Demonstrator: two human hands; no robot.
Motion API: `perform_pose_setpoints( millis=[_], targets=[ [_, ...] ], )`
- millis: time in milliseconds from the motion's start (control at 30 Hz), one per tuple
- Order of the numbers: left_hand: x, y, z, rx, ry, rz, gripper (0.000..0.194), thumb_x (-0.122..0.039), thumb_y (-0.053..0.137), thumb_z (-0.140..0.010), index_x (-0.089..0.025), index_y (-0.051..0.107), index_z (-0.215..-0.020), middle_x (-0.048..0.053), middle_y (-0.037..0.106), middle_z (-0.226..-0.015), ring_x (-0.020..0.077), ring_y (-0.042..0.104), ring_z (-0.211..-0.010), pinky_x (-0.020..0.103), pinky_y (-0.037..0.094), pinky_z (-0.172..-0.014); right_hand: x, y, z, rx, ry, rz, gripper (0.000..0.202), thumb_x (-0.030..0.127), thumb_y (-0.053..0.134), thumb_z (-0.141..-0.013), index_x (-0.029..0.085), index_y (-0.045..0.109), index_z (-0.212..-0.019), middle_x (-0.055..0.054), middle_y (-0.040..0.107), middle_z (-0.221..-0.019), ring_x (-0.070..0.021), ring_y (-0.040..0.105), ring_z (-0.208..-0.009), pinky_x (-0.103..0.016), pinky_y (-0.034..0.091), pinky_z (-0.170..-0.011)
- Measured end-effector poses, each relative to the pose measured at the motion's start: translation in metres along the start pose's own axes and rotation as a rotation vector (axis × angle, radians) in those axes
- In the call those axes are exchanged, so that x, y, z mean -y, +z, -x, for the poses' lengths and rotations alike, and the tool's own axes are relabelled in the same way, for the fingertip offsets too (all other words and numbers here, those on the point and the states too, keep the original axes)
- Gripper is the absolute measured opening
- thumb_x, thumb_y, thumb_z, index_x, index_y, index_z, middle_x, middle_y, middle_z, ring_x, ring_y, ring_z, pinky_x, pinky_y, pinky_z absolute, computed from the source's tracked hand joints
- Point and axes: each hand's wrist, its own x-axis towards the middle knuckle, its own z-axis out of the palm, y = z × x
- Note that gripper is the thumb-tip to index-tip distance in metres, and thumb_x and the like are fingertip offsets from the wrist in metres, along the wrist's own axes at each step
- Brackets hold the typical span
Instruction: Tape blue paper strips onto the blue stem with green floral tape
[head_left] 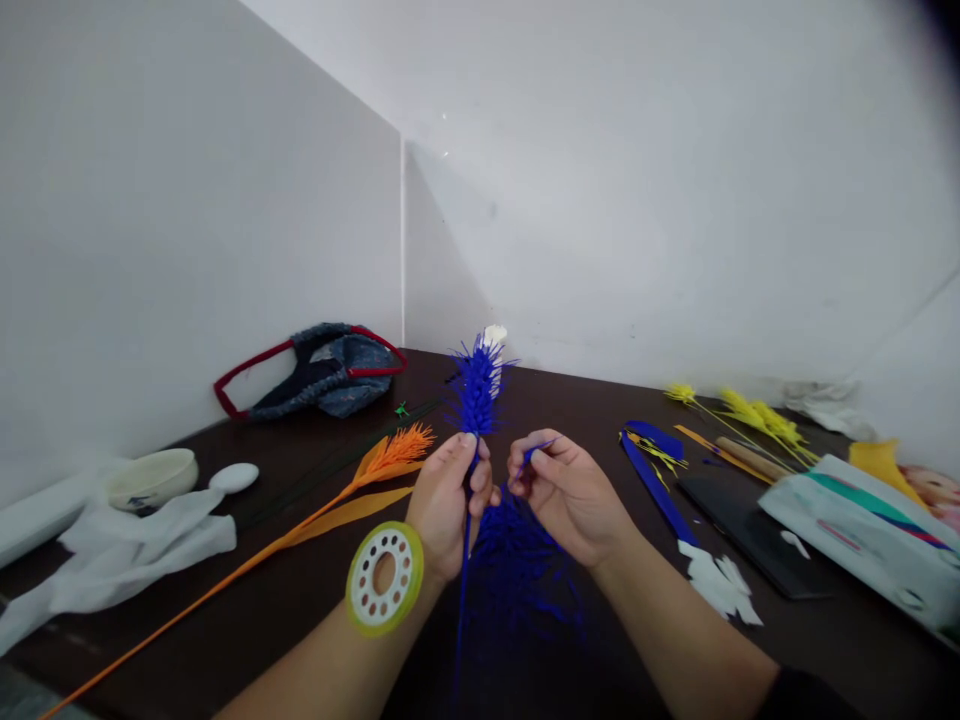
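Note:
Upright in front of me stands a blue paper wheat ear (477, 388) on a thin blue stem; my left hand (450, 500) is closed round the stem just under the head. Beside it, my right hand (566, 490) pinches a small blue paper piece (534, 452) between thumb and fingertips. Under both hands lies a heap of blue paper fringe strips (521, 555). A yellow tape roll (385, 578) rests against my left wrist. To the left, an orange paper wheat stalk (330, 508) with leaves lies across the table.
On the dark table (300, 630) at left are a bowl (154, 478), a white spoon (234, 478) and white tissue (150, 555). A denim bag (330, 368) lies behind. At right are blue paper strips (656, 490), yellow wheat ears (761, 415), a black board (750, 535) and a plastic packet (862, 535).

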Motion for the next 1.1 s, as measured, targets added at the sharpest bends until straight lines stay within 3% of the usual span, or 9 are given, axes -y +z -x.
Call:
perform_pose_setpoints(
  millis=[200, 700, 867, 1000, 1100],
  targets=[
    [0.004, -0.002, 0.0, 0.01, 0.037, -0.018, 0.023, -0.036, 0.05, -0.085, -0.015, 0.053, -0.075, -0.008, 0.041, -0.047, 0.0026, 0.03, -0.035, 0.02, 0.037, -0.048, -0.001, 0.007, -0.009, 0.006, -0.03, 0.108, 0.007, 0.02, 0.068, -0.072, 0.018, 0.065, -0.079, -0.001, 0.065, -0.073, -0.012, 0.057, -0.065, -0.027, 0.045, -0.062],
    [0.005, 0.001, 0.001, -0.008, 0.051, -0.107, 0.024, -0.036, 0.05, -0.085, -0.015, 0.053, -0.073, -0.007, 0.043, -0.049, 0.0034, 0.033, -0.036, 0.021, 0.037, -0.048, -0.001, 0.024, -0.008, -0.266, -0.174, 0.406, 0.005, 0.015, 0.066, -0.069, 0.016, 0.062, -0.072, 0.001, 0.065, -0.062, -0.0098, 0.058, -0.055, -0.021, 0.047, -0.051],
    [0.006, 0.002, 0.001, -0.018, 0.052, -0.176, 0.027, -0.036, 0.05, -0.085, -0.016, 0.047, -0.068, -0.006, 0.048, -0.05, 0.0045, 0.038, -0.038, 0.02, 0.035, -0.046, -0.01, 0.029, -0.008, -0.241, -0.178, 0.387, 0.006, 0.019, 0.062, -0.074, 0.017, 0.056, -0.073, 0.003, 0.06, -0.057, -0.0107, 0.053, -0.04, -0.022, 0.043, -0.034],
    [0.002, 0.005, 0.003, -0.034, 0.037, -0.192, 0.026, -0.035, 0.048, -0.086, -0.015, 0.047, -0.068, -0.004, 0.052, -0.051, 0.0035, 0.037, -0.035, 0.019, 0.033, -0.043, -0.015, 0.032, -0.007, -0.304, -0.207, 0.354, 0.008, 0.018, 0.063, -0.073, 0.017, 0.057, -0.079, 0.004, 0.057, -0.058, -0.0074, 0.048, -0.039, -0.019, 0.041, -0.032],
    [0.001, 0.006, 0.004, -0.031, 0.032, -0.181, 0.024, -0.034, 0.048, -0.086, -0.014, 0.05, -0.071, -0.003, 0.056, -0.054, 0.0031, 0.038, -0.035, 0.018, 0.032, -0.042, -0.014, 0.033, -0.006, -0.246, -0.182, 0.268, 0.02, 0.02, 0.061, -0.075, 0.019, 0.058, -0.095, 0.005, 0.054, -0.062, -0.0067, 0.046, -0.042, -0.018, 0.039, -0.033]
  ],
)
